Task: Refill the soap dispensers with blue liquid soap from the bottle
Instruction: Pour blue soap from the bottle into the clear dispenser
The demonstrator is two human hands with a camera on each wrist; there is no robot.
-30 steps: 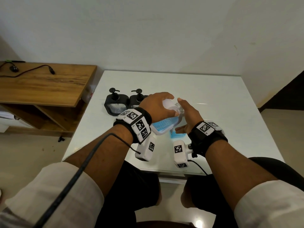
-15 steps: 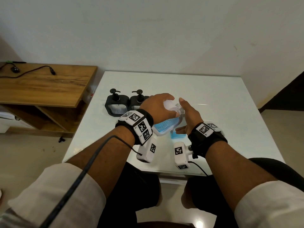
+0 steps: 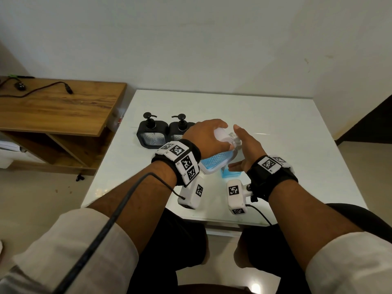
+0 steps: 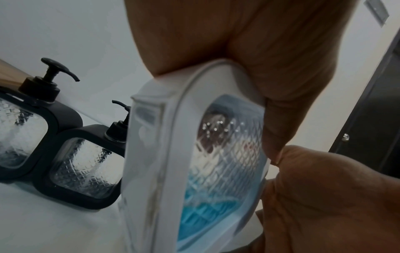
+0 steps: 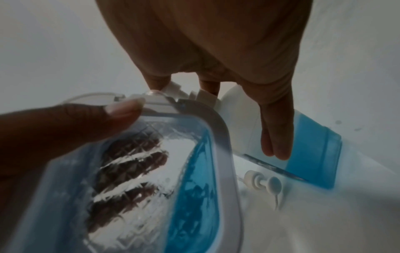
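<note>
Head view: almost nothing has shifted over the last second. Centre frame, the left hand [image 3: 206, 134] keeps its curled grip on the white soap dispenser [image 3: 214, 163], so the refill looks paused rather than finished. The dispenser's long axis leans from lower left to upper right, mouth towards the right hand [image 3: 247, 149] and the bottle [image 3: 230, 174] on the white bench [image 3: 275, 124]. Two black dispensers [image 3: 150, 134] wait at left, pumps on. Left wrist view: the thumb and fingers clamp the tilted dispenser, blue soap pooled low. Right wrist view: straight, close-set fingers [image 5: 279, 137] lie along the bottle, two reaching its ribbed cap [image 5: 203, 95] – tips hidden. The bottle's soap sits at its base; a white pump [image 5: 266, 184] lies below.
</note>
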